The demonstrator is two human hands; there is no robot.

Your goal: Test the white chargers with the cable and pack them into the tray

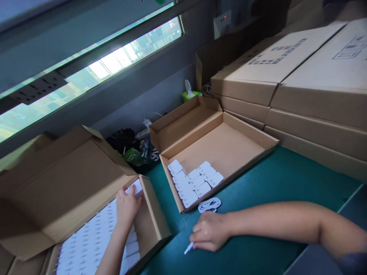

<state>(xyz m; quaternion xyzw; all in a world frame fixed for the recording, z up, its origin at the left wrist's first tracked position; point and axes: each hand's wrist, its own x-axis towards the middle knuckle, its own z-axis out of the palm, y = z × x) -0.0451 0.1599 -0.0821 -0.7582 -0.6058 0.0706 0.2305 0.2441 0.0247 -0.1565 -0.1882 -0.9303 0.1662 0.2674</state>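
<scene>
My left hand (127,204) reaches into an open cardboard box (155,219) at the lower left, which is packed with rows of small white chargers (86,240). Its fingers are curled on one white charger (136,188) at the top of the rows. On the green table (275,183), my right hand (208,231) rests with fingers closed around a white cable end (188,248). A coiled white cable (209,204) lies just above that hand. A shallow cardboard tray (252,137) in the middle holds several white chargers (195,182) in its near corner.
Large closed cartons (301,84) are stacked along the right and back. The left box's lid flap (63,183) stands open. Dark clutter and a green packet (132,154) sit against the wall below a window. A tissue pack (189,93) sits behind the tray.
</scene>
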